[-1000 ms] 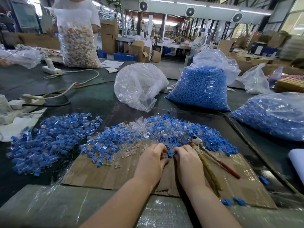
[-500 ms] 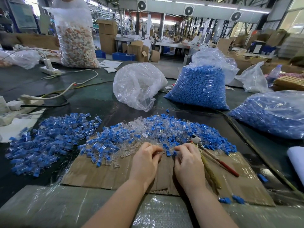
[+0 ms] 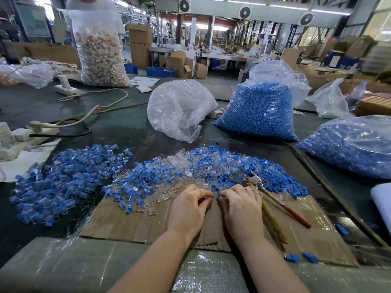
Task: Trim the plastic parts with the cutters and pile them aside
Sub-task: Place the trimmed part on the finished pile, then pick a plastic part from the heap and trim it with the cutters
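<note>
A wide heap of blue and clear plastic parts (image 3: 190,166) lies across the far edge of a cardboard sheet (image 3: 131,220). My left hand (image 3: 188,208) and my right hand (image 3: 241,206) rest knuckles-up at the heap's near edge, fingers curled inward. The right fingertips pinch a small blue part (image 3: 218,196); the left fingers curl round something small that I cannot make out. The cutters (image 3: 275,199), with red handles, lie on the cardboard just right of my right hand, held by neither hand. A separate pile of blue parts (image 3: 63,178) sits to the left.
Behind the heap stand a clear bag (image 3: 179,108), a bag of blue parts (image 3: 260,111) and another at the right (image 3: 355,144). Power strips and cables (image 3: 63,123) lie at the left. A person holds a tall bag (image 3: 101,49) at the back. Two loose blue parts (image 3: 300,258) lie near right.
Both hands have drawn slightly back from the heap and closer together, with the right fingertips now on a blue part.
</note>
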Demonstrator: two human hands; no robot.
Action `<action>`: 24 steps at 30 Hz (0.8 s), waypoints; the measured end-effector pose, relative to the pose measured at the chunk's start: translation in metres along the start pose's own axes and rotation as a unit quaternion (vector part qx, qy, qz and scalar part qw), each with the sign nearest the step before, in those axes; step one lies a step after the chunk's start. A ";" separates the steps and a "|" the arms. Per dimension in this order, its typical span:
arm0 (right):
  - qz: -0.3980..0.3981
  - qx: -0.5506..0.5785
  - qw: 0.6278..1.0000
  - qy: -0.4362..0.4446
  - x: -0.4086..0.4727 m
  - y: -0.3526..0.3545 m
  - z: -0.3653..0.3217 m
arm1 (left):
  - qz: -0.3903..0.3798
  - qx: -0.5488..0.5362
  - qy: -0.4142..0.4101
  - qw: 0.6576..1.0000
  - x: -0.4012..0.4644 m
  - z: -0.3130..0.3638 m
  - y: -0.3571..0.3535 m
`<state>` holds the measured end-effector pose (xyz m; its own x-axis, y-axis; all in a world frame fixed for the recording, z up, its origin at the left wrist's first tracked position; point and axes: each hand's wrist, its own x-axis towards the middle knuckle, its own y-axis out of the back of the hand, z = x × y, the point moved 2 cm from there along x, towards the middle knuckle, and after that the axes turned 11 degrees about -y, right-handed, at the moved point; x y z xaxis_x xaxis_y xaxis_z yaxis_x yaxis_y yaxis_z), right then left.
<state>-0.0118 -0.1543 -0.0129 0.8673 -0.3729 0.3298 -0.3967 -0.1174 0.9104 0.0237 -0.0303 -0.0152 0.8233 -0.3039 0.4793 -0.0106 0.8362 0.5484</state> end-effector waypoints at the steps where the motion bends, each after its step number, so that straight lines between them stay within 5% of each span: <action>1: 0.001 0.002 1.000 -0.005 0.000 -0.001 0.000 | 0.000 0.000 0.001 1.000 0.000 0.000 0.000; 17: 0.000 -0.048 0.999 -0.025 0.006 -0.005 -0.005 | 0.006 0.005 -0.002 1.000 0.000 -0.002 0.000; 24: 0.060 -0.027 0.998 -0.019 0.002 -0.004 -0.008 | 0.005 0.000 -0.002 1.000 0.000 -0.001 0.001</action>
<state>-0.0060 -0.1475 -0.0137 0.8022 -0.4156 0.4287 -0.4797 -0.0212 0.8772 0.0243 -0.0286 -0.0154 0.8208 -0.2976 0.4876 -0.0190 0.8389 0.5440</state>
